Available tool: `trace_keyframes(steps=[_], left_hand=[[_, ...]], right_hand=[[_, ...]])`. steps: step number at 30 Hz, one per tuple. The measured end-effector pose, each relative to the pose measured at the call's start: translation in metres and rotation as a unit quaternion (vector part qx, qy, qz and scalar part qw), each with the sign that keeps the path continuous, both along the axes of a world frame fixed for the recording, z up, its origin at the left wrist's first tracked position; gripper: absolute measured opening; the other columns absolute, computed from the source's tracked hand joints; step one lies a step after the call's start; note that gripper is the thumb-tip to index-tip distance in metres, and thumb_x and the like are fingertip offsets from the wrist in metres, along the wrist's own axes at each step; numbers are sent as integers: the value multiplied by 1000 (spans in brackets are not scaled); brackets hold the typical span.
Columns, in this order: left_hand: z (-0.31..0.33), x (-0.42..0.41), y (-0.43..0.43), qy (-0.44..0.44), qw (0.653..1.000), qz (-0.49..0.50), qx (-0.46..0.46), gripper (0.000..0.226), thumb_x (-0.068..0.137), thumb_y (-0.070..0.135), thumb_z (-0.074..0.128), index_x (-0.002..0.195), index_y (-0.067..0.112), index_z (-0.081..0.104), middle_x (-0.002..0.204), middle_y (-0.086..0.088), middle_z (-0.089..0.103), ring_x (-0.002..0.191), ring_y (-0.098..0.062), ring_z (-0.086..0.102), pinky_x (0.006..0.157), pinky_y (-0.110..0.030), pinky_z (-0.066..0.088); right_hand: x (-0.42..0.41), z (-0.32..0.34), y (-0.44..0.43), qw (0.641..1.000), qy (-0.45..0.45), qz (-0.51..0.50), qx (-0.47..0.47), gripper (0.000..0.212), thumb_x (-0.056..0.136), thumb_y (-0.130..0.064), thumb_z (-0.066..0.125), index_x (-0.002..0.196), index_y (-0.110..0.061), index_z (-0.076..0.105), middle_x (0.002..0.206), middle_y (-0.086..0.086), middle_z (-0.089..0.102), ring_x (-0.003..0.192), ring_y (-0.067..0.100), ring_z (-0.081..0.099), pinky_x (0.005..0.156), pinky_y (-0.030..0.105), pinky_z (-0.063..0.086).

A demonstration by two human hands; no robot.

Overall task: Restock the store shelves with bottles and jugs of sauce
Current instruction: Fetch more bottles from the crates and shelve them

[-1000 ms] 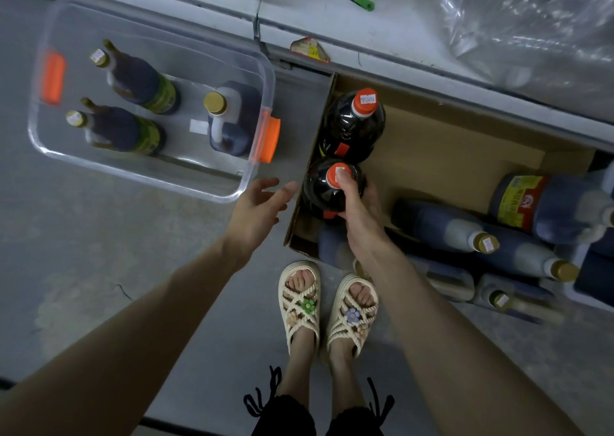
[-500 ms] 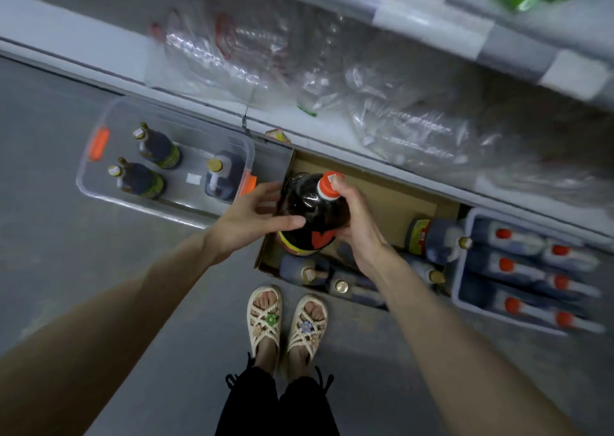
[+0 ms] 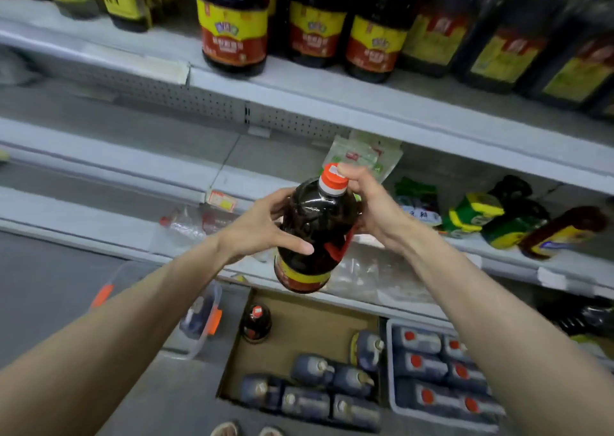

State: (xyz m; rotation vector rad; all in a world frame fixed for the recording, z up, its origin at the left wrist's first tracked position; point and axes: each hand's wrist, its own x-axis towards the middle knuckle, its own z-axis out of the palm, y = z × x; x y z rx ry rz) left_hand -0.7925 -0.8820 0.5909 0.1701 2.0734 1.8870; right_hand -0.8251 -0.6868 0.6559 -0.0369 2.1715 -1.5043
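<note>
Grey shelves, sauce jugs above, held bottle, cardboard box on floor

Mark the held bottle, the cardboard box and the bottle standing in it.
held bottle [image 3: 318, 218], head view, dark body.
cardboard box [image 3: 309, 332], head view, bare floor.
standing bottle [image 3: 255, 328], head view, dark shoulder.

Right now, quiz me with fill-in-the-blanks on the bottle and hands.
The held bottle has an ____ cap. The ____ hand grips it at the cap. A lone bottle stands in the ____ box.
Missing: orange; right; cardboard.
</note>
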Motion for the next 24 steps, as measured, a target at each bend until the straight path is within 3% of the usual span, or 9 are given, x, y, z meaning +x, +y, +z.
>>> trace_keyframes(steps=[2, 4, 8, 11, 13, 18, 21, 24], left_hand=[[43, 2, 7, 30, 999, 29, -5, 96, 37, 24, 92, 125, 26, 54, 122, 6, 65, 117, -7, 58, 102, -31, 45], [79, 4, 13, 45, 997, 56, -12, 96, 35, 27, 93, 123, 24, 56, 118, 6, 68, 114, -9, 61, 100, -34, 47], [138, 6, 23, 80, 991, 103, -23, 72, 49, 8, 94, 111, 25, 62, 107, 9, 71, 100, -2, 66, 89, -23, 50], [175, 3, 26, 104, 987, 123, -22, 61, 53, 4, 91, 104, 25, 63, 97, 12, 72, 89, 3, 67, 73, -11, 51], [192, 0, 24, 116, 984, 130, -27, 63, 52, 7, 92, 106, 23, 65, 99, 8, 73, 93, -2, 68, 78, -17, 52], [214, -15, 13, 140, 978, 154, -27, 76, 42, 22, 95, 113, 19, 67, 104, 3, 73, 102, -12, 67, 91, -33, 52], [221, -29, 3, 147, 976, 163, -17, 85, 35, 34, 94, 114, 21, 66, 107, 4, 72, 103, -12, 66, 94, -37, 52], [228, -50, -8, 152, 974, 166, -4, 77, 43, 25, 95, 114, 22, 65, 104, 5, 72, 100, -9, 66, 89, -29, 52]], right_hand=[[2, 45, 5, 999, 27, 17, 11, 84, 50, -84, 47, 116, -35, 66, 113, -3, 69, 104, 19, 63, 85, 41, 48], [5, 80, 8, 999, 45, 27, 11, 83, 55, -88, 47, 119, -37, 65, 120, -3, 66, 109, 18, 60, 94, 44, 45], [11, 136, 13, 993, 112, 15, -23, 55, 74, -72, 55, 108, -32, 69, 107, -7, 71, 99, 12, 65, 84, 33, 49], [8, 161, 15, 985, 166, -1, -43, 35, 78, -56, 69, 105, -33, 66, 115, -6, 68, 108, 14, 62, 86, 30, 48], [3, 172, 15, 980, 195, -8, -47, 32, 77, -52, 72, 104, -36, 65, 118, -7, 66, 110, 13, 60, 87, 28, 47], [-8, 196, 5, 973, 220, 4, -70, 10, 90, -39, 63, 100, -38, 60, 103, -14, 65, 94, 6, 63, 67, 21, 46], [-20, 206, -6, 975, 214, 4, -61, 27, 88, -43, 64, 115, -40, 57, 114, -9, 65, 105, 16, 62, 73, 35, 46], [-37, 212, -17, 976, 206, -3, -74, 50, 87, -39, 68, 133, -36, 50, 123, -1, 63, 111, 23, 61, 72, 41, 47]])
